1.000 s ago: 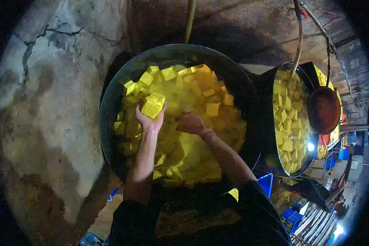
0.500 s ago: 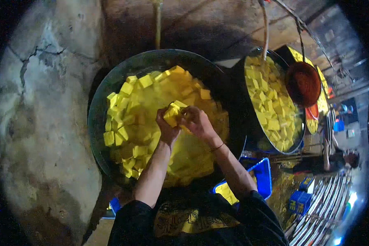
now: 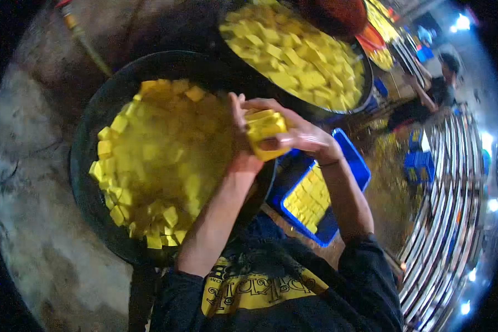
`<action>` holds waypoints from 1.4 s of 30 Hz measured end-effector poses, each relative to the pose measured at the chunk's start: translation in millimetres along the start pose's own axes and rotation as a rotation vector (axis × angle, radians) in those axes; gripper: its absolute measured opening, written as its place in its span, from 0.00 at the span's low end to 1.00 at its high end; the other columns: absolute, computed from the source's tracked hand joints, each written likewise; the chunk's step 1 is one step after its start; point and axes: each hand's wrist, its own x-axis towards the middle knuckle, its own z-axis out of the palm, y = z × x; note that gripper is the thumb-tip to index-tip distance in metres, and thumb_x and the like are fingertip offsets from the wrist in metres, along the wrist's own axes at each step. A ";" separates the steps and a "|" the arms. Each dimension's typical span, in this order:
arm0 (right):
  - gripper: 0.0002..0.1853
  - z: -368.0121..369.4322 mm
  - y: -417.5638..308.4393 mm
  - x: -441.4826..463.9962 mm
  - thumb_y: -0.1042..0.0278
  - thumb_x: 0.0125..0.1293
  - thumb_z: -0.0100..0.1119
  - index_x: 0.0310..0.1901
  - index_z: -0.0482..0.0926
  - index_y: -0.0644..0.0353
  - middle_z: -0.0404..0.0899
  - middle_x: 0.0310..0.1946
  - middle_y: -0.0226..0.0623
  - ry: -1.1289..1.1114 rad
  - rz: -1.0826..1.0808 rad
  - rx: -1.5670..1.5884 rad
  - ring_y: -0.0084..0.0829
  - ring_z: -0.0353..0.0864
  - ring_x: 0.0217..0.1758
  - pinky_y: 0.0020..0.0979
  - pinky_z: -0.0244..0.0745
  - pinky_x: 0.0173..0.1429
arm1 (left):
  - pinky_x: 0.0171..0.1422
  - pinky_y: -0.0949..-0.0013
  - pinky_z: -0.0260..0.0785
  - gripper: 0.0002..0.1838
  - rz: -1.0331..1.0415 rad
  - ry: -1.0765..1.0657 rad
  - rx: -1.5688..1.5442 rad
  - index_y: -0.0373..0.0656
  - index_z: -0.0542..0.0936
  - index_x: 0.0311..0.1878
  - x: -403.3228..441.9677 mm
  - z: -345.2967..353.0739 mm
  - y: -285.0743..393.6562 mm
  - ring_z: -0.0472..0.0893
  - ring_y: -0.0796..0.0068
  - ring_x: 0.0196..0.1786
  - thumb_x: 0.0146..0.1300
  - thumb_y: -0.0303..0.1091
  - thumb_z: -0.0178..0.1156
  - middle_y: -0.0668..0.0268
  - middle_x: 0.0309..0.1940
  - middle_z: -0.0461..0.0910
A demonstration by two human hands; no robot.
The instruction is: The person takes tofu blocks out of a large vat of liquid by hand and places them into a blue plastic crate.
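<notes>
Yellow tofu blocks (image 3: 266, 124) are held between my two hands at the right rim of a large dark pan (image 3: 86, 144). My left hand (image 3: 242, 130) presses against their left side, its fingertips pointing up. Curled round them from the top and right is my right hand (image 3: 301, 135), with its thumb across the front. The hands are smeared by motion, so how many blocks are held cannot be made out. In the pan, more tofu cubes (image 3: 116, 196) lie in cloudy yellow liquid, gathered along the left side. Steam hazes the middle.
To my right is a blue crate (image 3: 351, 160) with tofu packed in rows. Behind it stands a second pan (image 3: 365, 91) full of tofu cubes. A reddish-brown round vessel (image 3: 337, 14) hangs above that pan. Another person (image 3: 431, 94) is at the far right, near slatted racks (image 3: 442, 182).
My view has swung to the right. Both hands have carried the tofu from over the pan's middle to its right rim, towards the blue crate, which shows more fully now.
</notes>
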 end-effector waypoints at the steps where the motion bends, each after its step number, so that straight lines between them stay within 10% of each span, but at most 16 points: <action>1: 0.41 -11.4 2.4 -27.0 0.48 0.44 0.66 0.59 0.65 0.59 0.69 0.52 0.39 0.048 0.052 0.134 0.33 0.68 0.57 0.33 0.64 0.61 | 0.61 0.58 0.63 0.39 -0.104 -0.042 0.066 0.43 0.61 0.65 -10.3 20.0 -13.3 0.69 0.65 0.58 0.63 0.66 0.40 0.59 0.56 0.65; 3: 0.37 -29.8 6.6 -85.3 0.52 0.44 0.66 0.56 0.67 0.59 0.72 0.48 0.35 0.212 0.038 0.271 0.28 0.72 0.52 0.30 0.66 0.57 | 0.62 0.61 0.63 0.40 -0.262 -0.177 0.212 0.36 0.61 0.64 -18.2 39.8 -55.9 0.68 0.64 0.61 0.64 0.64 0.40 0.50 0.62 0.62; 4: 0.36 -31.3 8.0 -116.8 0.54 0.44 0.66 0.56 0.67 0.60 0.73 0.47 0.36 0.329 0.054 0.407 0.28 0.72 0.52 0.30 0.67 0.56 | 0.65 0.61 0.59 0.38 0.197 -0.166 0.948 0.35 0.59 0.65 -0.9 26.3 -121.7 0.63 0.60 0.64 0.66 0.61 0.40 0.47 0.64 0.58; 6: 0.34 -24.0 25.5 -168.0 0.55 0.45 0.66 0.55 0.68 0.61 0.74 0.45 0.37 0.559 0.131 0.587 0.28 0.74 0.50 0.30 0.69 0.55 | 0.71 0.60 0.50 0.33 0.273 -0.130 1.220 0.30 0.58 0.65 -7.6 33.9 -161.3 0.55 0.52 0.69 0.69 0.52 0.41 0.42 0.65 0.54; 13: 0.32 35.3 293.1 -245.9 0.47 0.53 0.61 0.53 0.71 0.65 0.72 0.47 0.43 0.908 0.806 0.902 0.34 0.75 0.50 0.34 0.77 0.38 | 0.64 0.63 0.60 0.22 0.207 -0.167 0.714 0.36 0.66 0.60 9.1 53.3 -125.2 0.67 0.68 0.63 0.67 0.38 0.49 0.59 0.60 0.66; 15: 0.32 60.7 383.9 -244.4 0.43 0.57 0.55 0.55 0.69 0.60 0.74 0.49 0.48 0.886 1.082 0.505 0.38 0.79 0.46 0.43 0.75 0.44 | 0.60 0.64 0.64 0.20 0.363 -0.148 0.815 0.36 0.67 0.59 14.1 46.9 -114.0 0.69 0.67 0.60 0.67 0.35 0.49 0.60 0.59 0.67; 17: 0.38 99.0 409.2 -202.3 0.37 0.48 0.58 0.58 0.69 0.54 0.51 0.65 0.64 0.834 1.544 -0.333 0.68 0.54 0.63 0.60 0.53 0.63 | 0.58 0.63 0.65 0.19 0.428 -0.111 0.779 0.35 0.68 0.58 11.8 43.8 -102.3 0.70 0.67 0.59 0.66 0.32 0.48 0.60 0.58 0.68; 20: 0.32 148.1 443.0 -184.2 0.49 0.52 0.52 0.62 0.62 0.38 0.51 0.66 0.56 0.910 1.589 -0.305 0.70 0.47 0.65 0.66 0.50 0.62 | 0.58 0.62 0.66 0.19 0.506 -0.050 0.884 0.36 0.67 0.59 7.6 35.1 -74.9 0.70 0.66 0.60 0.66 0.31 0.47 0.60 0.59 0.67; 23: 0.38 131.1 452.7 -212.5 0.39 0.56 0.46 0.65 0.59 0.50 0.52 0.67 0.46 0.446 1.437 -0.297 0.56 0.48 0.69 0.65 0.45 0.64 | 0.58 0.61 0.66 0.19 0.629 0.049 0.915 0.36 0.67 0.59 7.8 13.0 -26.0 0.70 0.65 0.60 0.66 0.32 0.48 0.61 0.59 0.67; 27: 0.45 127.6 451.3 -221.7 0.35 0.54 0.52 0.70 0.50 0.47 0.49 0.70 0.41 0.403 1.331 -0.306 0.53 0.53 0.69 0.56 0.44 0.69 | 0.54 0.67 0.69 0.21 0.625 0.119 0.991 0.39 0.68 0.59 -6.2 -32.9 55.9 0.75 0.69 0.53 0.64 0.33 0.54 0.61 0.55 0.72; 30: 0.45 100.1 479.1 -241.9 0.40 0.51 0.61 0.66 0.58 0.55 0.60 0.61 0.58 0.237 1.147 -0.493 0.57 0.63 0.62 0.48 0.56 0.66 | 0.55 0.67 0.70 0.20 0.186 0.082 1.414 0.40 0.70 0.56 -16.1 -76.7 69.8 0.75 0.68 0.52 0.62 0.34 0.57 0.58 0.54 0.72; 35: 0.20 3.4 160.4 -132.4 0.61 0.55 0.64 0.46 0.74 0.64 0.77 0.40 0.49 0.879 0.404 -0.362 0.46 0.76 0.46 0.37 0.73 0.50 | 0.59 0.63 0.69 0.19 -0.195 0.012 2.007 0.40 0.70 0.56 -36.1 -190.5 18.6 0.73 0.63 0.56 0.60 0.28 0.55 0.54 0.58 0.68; 39: 0.19 21.8 41.4 -27.6 0.66 0.53 0.63 0.46 0.74 0.64 0.78 0.40 0.43 0.243 -0.112 -0.457 0.37 0.79 0.42 0.36 0.76 0.43 | 0.72 0.59 0.52 0.18 0.111 -0.333 1.898 0.42 0.70 0.58 -57.3 -279.9 -9.9 0.60 0.57 0.68 0.67 0.30 0.42 0.48 0.64 0.62; 41: 0.20 51.6 67.2 19.6 0.59 0.55 0.63 0.47 0.75 0.62 0.79 0.41 0.42 -0.148 0.023 -0.906 0.37 0.80 0.42 0.34 0.76 0.43 | 0.59 0.67 0.69 0.12 0.510 -0.147 2.899 0.42 0.73 0.47 -33.8 -324.6 -52.5 0.74 0.68 0.53 0.67 0.34 0.43 0.59 0.49 0.75; 42: 0.21 68.2 81.1 39.8 0.56 0.56 0.61 0.48 0.75 0.61 0.78 0.42 0.43 -0.359 0.060 -1.126 0.38 0.80 0.44 0.34 0.76 0.44 | 0.59 0.67 0.69 0.12 0.526 -0.133 2.891 0.42 0.73 0.47 -32.5 -318.3 -48.5 0.74 0.68 0.53 0.67 0.34 0.43 0.59 0.49 0.75</action>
